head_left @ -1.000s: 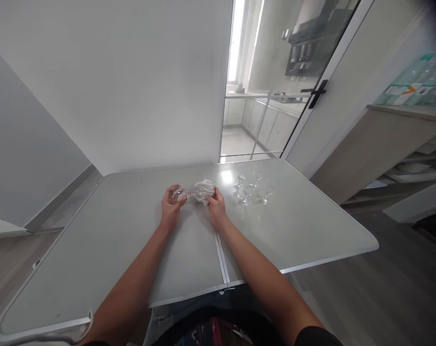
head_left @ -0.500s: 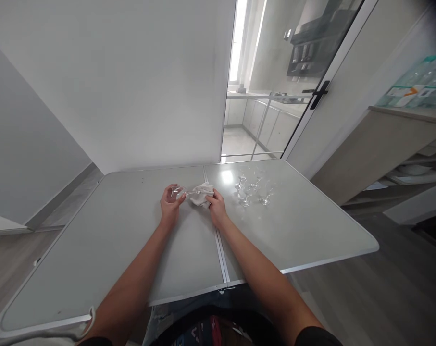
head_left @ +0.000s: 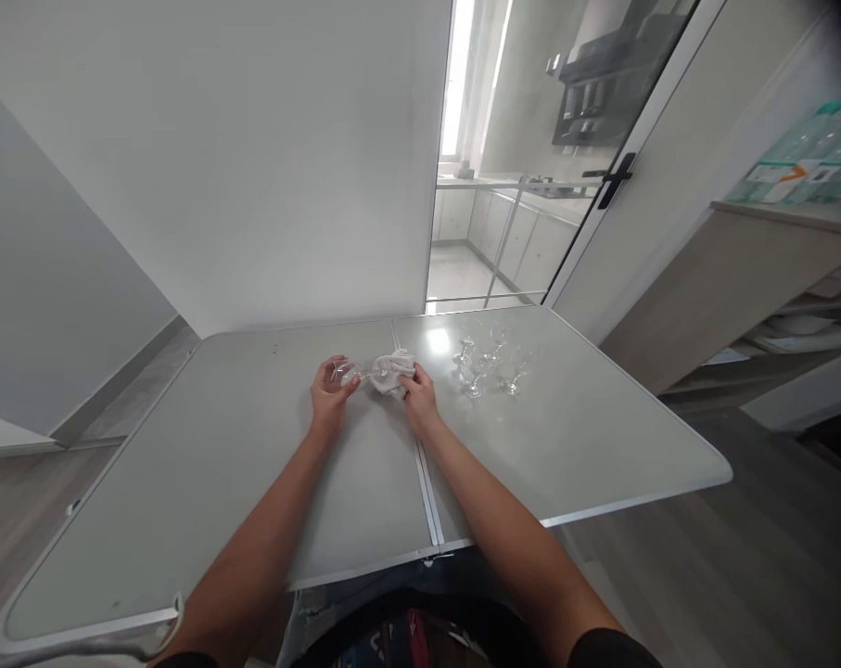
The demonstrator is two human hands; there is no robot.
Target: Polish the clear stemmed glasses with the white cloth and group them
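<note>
Left hand (head_left: pixel 329 401): closed round the foot end of a glass (head_left: pixel 350 373) lying sideways just above the bench (head_left: pixel 253 482), near its far middle.
Right hand (head_left: pixel 418 399): bunches a cloth (head_left: pixel 392 372) over the bowl end.
Progress: by my judgement, wiping of this glass is under way.
Left: four glasses (head_left: pixel 486 366) wait at 3 o'clock of the cloth.
Writing: shelf boxes (head_left: pixel 796 172) at 2 o'clock, labels unreadable.

No text can be read. The boxes (head_left: pixel 802 172) on the shelf at right carry labels, but they are too blurred to make out.
</note>
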